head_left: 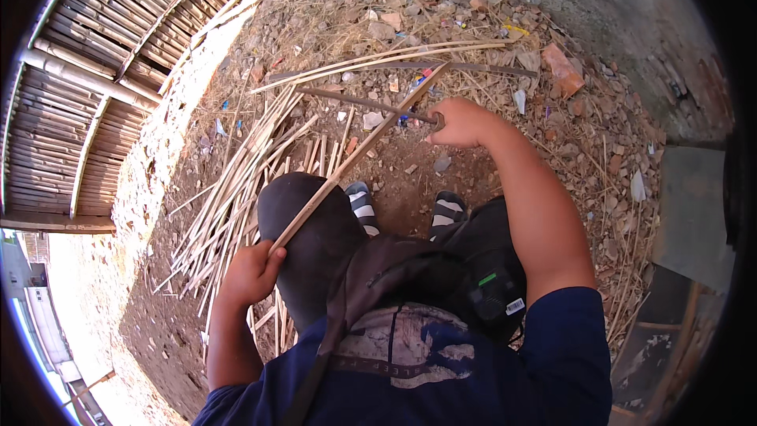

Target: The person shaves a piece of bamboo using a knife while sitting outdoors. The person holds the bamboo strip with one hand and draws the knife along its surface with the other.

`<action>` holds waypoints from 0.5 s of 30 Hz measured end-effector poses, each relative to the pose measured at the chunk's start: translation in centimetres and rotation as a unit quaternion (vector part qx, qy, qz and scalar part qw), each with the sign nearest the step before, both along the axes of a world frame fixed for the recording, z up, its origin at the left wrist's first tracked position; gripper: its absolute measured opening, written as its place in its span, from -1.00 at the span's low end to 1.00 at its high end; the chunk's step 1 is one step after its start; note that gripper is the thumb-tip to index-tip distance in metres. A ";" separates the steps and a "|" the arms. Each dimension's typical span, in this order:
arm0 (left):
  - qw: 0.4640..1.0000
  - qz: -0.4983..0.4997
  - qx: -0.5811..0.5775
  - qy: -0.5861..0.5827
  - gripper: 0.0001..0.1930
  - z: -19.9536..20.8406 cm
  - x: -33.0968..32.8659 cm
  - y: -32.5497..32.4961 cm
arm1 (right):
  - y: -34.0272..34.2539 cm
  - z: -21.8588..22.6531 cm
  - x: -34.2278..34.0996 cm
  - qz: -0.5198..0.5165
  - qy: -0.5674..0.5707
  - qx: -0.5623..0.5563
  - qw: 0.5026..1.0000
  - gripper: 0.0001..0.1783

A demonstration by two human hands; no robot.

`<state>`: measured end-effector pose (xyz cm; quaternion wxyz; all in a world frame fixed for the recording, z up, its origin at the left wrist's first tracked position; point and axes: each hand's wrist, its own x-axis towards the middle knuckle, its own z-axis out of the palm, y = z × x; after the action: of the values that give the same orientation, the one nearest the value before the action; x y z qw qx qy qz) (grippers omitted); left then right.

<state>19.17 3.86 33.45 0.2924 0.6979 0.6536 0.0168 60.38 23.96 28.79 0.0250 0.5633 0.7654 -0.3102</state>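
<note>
A long split bamboo strip (347,164) slants from beside my left knee up and away to the right. Its near end is in my left hand (251,272), fingers wrapped round it and thumb along the top. My right hand (460,122) is closed on the end of a long, narrow, dark knife (355,99). The blade points left and crosses the strip towards its far end; whether its edge bites into the bamboo cannot be made out. Beside my left leg lies a loose heap of thin bamboo strips (236,189).
Longer strips (386,55) lie across the rubble beyond my hands. An orange brick piece (561,69) rests farther right among stones, straw and litter. A bamboo-slat structure (95,39) stands at the far left, a grey wall (631,24) at the far right. My sandalled feet (448,209) are below.
</note>
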 end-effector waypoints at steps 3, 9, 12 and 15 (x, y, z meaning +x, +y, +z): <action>1.000 -0.011 0.018 0.003 -0.63 -0.2 -0.1 0.1 | 0.7 -0.7 1.7 -0.087 0.019 0.027 0.996 -0.37; 1.000 -0.007 0.011 0.004 -0.64 -0.3 -0.3 0.1 | -0.8 0.1 -1.0 0.006 0.025 0.017 1.000 -0.39; 1.000 -0.008 0.019 0.002 -0.64 -0.4 -0.3 -0.1 | 0.8 -0.5 0.7 0.025 0.029 -0.001 0.999 -0.35; 0.999 -0.003 0.041 -0.013 -0.61 -0.5 -0.1 -0.1 | 1.2 -0.7 2.2 -0.209 0.110 -0.112 0.965 -0.28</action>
<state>19.07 3.76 32.97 0.2717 0.7111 0.6464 0.0520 62.59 25.16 28.06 -0.0617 0.6667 0.5892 -0.4522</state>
